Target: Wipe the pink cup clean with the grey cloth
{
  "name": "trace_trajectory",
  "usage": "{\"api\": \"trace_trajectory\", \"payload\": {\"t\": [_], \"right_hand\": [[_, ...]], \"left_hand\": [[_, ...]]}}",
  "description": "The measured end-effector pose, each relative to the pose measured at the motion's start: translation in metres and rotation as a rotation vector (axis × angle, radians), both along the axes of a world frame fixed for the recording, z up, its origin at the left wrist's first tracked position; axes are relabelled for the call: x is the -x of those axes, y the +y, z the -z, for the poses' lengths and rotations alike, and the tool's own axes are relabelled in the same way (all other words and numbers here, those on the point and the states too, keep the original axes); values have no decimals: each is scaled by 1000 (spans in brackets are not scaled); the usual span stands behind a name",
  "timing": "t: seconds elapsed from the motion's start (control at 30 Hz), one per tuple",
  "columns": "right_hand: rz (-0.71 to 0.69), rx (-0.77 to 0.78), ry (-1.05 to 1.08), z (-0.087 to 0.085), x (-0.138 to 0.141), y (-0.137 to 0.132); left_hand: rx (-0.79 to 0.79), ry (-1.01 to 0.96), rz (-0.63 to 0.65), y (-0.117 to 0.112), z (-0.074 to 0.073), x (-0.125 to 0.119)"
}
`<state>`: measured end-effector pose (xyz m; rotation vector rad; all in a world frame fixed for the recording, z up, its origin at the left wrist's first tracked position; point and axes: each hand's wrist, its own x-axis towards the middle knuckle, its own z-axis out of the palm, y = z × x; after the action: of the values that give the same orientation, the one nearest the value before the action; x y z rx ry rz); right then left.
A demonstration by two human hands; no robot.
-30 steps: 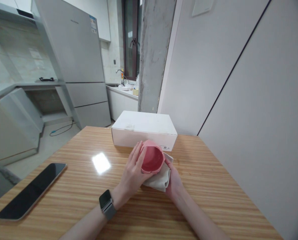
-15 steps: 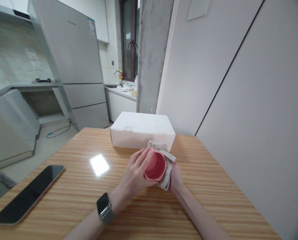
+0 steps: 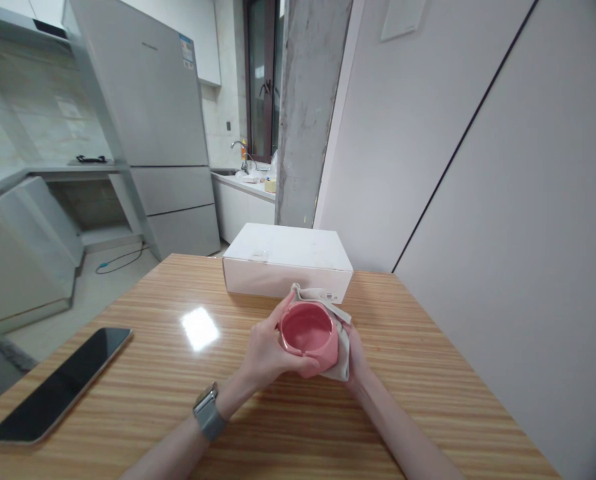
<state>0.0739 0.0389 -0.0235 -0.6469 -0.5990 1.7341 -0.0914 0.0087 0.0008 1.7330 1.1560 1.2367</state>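
A pink ceramic bowl (image 3: 309, 331) with a wide, slightly angular rim is held tilted up above the table, its inside facing me. My left hand (image 3: 272, 348) wraps its left side, fingers curving over the outer wall. My right hand (image 3: 355, 357) sits behind a crumpled off-white cloth (image 3: 343, 348), pressing it against the bowl's right side. Most of the right fingers are hidden by the cloth and bowl. A grey-strapped smartwatch (image 3: 208, 411) is on my left wrist.
A closed white cardboard box (image 3: 287, 257) stands on the wooden table (image 3: 178, 393) just behind the bowl. A black phone (image 3: 61, 385) lies at the table's left. A wall runs along the right. Beyond stand a fridge, sink counter and concrete pillar.
The bowl has turned so its opening faces more upward and sits lower. The cloth stays bunched on the right side, and the left hand has shifted around the bowl's lower left.
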Motion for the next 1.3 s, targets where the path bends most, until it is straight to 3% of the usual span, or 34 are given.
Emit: {"api": "trace_trajectory", "payload": {"t": [0.27,0.57,0.77,0.9,1.07,1.3], "right_hand": [[-179,7,125,6,18,-23],[-359,12,160,-18,17,-21],[-331,31,130,-18,10,-19],[-324,91,150,-23,7,-20],[-160,153,101,-19,2,-15],[-134,72,40,-21,-8,-9]], "left_hand": [[-72,-52,-74,-6,3,-10],[-291,192,-161,1,6,-3],[-364,210,-196,7,6,2],[-288,118,-183,8,5,2],[-202,44,-147,11,10,3],[-106,22,-187,16,12,5]]}}
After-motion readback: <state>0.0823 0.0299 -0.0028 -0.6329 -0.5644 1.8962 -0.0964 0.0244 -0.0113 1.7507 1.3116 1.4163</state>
